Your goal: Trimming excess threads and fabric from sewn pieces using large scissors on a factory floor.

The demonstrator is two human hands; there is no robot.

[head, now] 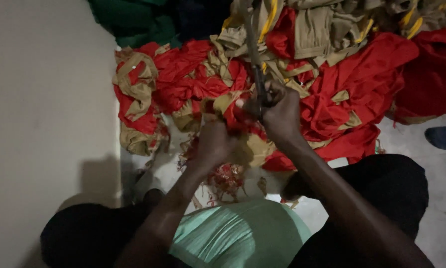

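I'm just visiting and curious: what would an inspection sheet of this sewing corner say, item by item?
Surface: pale floor, dim, partly bare near the knees.
Job's things: dark scissors in the right hand; red and tan fabric piece held between both hands.
Clutter: big heap of red and tan garments; small pile of red and tan thread scraps on the floor; dark green cloth at the back.
Grips: left hand closed on the fabric piece; right hand closed on the scissors.
Cables: nothing seen.
Surroundings: plain pale wall at left; a dark blue shoe-like shape at the right edge, too dim to be sure.
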